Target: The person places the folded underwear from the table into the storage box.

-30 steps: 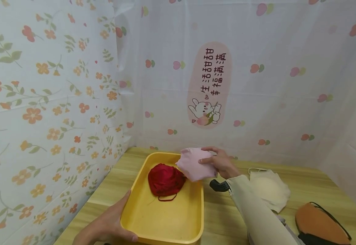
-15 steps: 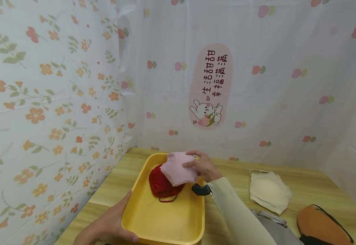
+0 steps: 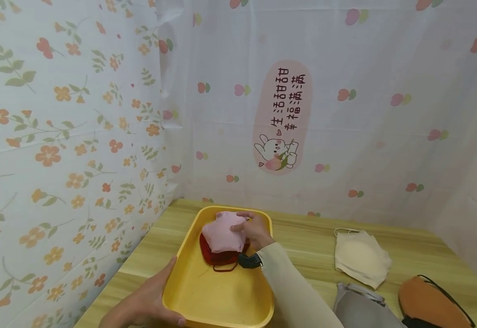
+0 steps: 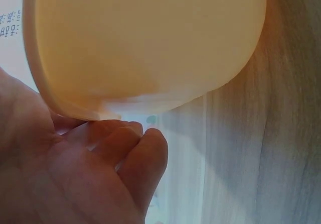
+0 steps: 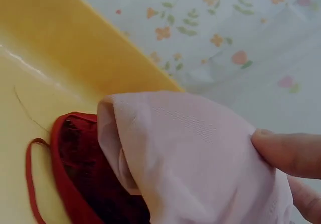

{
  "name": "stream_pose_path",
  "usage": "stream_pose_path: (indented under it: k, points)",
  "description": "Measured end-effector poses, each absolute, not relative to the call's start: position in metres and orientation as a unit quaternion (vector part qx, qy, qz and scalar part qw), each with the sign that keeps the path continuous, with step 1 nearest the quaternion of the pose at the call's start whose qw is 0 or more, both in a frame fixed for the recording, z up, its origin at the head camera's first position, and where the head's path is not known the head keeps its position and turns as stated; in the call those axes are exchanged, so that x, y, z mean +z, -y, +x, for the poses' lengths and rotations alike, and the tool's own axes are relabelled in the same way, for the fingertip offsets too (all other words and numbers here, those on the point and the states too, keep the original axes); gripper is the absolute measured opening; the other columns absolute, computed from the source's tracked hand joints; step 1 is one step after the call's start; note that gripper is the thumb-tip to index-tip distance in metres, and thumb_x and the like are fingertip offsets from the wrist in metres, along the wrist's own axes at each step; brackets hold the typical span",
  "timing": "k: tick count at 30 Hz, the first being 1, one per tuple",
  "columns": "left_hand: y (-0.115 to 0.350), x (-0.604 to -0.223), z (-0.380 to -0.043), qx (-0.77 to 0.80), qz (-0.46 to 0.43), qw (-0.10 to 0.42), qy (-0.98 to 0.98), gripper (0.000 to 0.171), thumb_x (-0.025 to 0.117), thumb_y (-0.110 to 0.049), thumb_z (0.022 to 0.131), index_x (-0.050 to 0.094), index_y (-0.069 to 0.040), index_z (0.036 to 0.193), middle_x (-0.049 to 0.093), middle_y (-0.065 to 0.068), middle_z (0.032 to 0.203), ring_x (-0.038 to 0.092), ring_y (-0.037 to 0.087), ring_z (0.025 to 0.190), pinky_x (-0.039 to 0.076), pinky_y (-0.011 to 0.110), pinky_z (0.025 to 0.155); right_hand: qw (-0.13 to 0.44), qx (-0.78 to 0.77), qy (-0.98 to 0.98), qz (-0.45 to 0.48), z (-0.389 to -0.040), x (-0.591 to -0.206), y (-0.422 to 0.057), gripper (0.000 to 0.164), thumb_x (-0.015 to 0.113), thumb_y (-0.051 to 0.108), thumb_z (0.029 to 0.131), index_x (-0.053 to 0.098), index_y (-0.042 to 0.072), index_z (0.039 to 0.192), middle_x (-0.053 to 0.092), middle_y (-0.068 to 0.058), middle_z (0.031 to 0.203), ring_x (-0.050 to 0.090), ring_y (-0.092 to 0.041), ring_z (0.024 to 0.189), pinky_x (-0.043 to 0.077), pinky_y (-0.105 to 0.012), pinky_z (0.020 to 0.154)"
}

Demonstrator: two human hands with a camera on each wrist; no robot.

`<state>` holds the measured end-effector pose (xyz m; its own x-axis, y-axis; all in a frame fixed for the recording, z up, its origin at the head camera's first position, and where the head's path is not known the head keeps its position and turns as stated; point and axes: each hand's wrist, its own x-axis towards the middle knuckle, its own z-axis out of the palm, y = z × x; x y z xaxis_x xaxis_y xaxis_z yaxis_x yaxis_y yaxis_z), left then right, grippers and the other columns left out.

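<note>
A pink cloth face mask lies over a red face mask at the far end of a yellow plastic bin. My right hand pinches the pink mask by its right edge; in the right wrist view the thumb is on top of the fabric. The red mask's thin ear loop shows beside it on the bin floor. At the bin's near left corner my left hand holds the wall. Curled fingers lie along the outside of that wall in the left wrist view.
To the right on the wooden table lie a cream face mask, a grey one and an orange one with a black cord. Patterned cloth sheets hang behind and at the left.
My right hand has carried the pink mask leftward and down, from above the bin's right rim onto the red mask. The left hand stays on the bin.
</note>
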<state>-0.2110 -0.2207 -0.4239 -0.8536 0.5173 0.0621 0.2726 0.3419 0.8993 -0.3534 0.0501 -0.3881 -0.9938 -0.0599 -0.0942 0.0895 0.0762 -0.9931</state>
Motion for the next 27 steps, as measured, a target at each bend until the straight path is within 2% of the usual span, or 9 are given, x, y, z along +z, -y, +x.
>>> stream_pose_path:
  k: [7, 12, 16, 19, 27]
  points:
    - [0.222, -0.425, -0.21, 0.522, 0.263, 0.111, -0.804, 0.12, 0.091, -0.017, 0.068, 0.012, -0.029, 0.158, 0.051, 0.021, 0.131, 0.063, 0.021, 0.101, 0.05, 0.024, 0.088, 0.04, -0.644, -0.764, -0.012, -0.351, -0.401, -0.036, 0.053, 0.074, -0.009, 0.08, 0.06, -0.001, 0.13, 0.051, -0.028, 0.139, 0.056, -0.036, 0.116, 0.055, -0.047, 0.096]
    - [0.222, -0.426, -0.211, 0.519, 0.274, 0.099, -0.804, 0.121, 0.091, -0.017, 0.067, 0.012, -0.028, 0.158, 0.051, 0.022, 0.13, 0.063, 0.021, 0.1, 0.05, 0.024, 0.088, 0.014, -0.584, -0.811, -0.021, -0.351, -0.406, -0.03, 0.046, 0.078, -0.003, 0.079, 0.067, 0.004, 0.123, 0.052, -0.025, 0.145, 0.053, -0.04, 0.128, 0.056, -0.045, 0.094]
    - [0.22, -0.426, -0.211, 0.522, 0.269, 0.106, -0.803, 0.12, 0.09, -0.017, 0.067, 0.012, -0.029, 0.158, 0.052, 0.021, 0.129, 0.064, 0.022, 0.1, 0.051, 0.025, 0.088, 0.004, -0.549, -0.836, -0.015, -0.349, -0.407, -0.03, 0.042, 0.079, 0.001, 0.078, 0.071, 0.007, 0.119, 0.054, -0.021, 0.145, 0.055, -0.038, 0.125, 0.057, -0.044, 0.092]
    - [0.22, -0.426, -0.212, 0.516, 0.264, 0.104, -0.808, 0.12, 0.09, -0.019, 0.067, 0.012, -0.027, 0.158, 0.052, 0.021, 0.128, 0.063, 0.021, 0.099, 0.051, 0.025, 0.088, 0.003, -0.53, -0.848, -0.013, -0.347, -0.406, -0.031, 0.041, 0.079, 0.004, 0.079, 0.071, 0.008, 0.119, 0.055, -0.02, 0.145, 0.056, -0.037, 0.122, 0.055, -0.047, 0.097]
    - [0.222, -0.426, -0.212, 0.523, 0.244, 0.117, -0.808, 0.122, 0.091, -0.017, 0.068, 0.009, -0.028, 0.159, 0.05, 0.02, 0.133, 0.063, 0.021, 0.101, 0.05, 0.023, 0.09, -0.009, -0.48, -0.877, -0.038, -0.346, -0.401, -0.032, 0.041, 0.079, 0.012, 0.08, 0.071, 0.009, 0.12, 0.06, -0.019, 0.139, 0.055, -0.039, 0.127, 0.048, -0.052, 0.106]
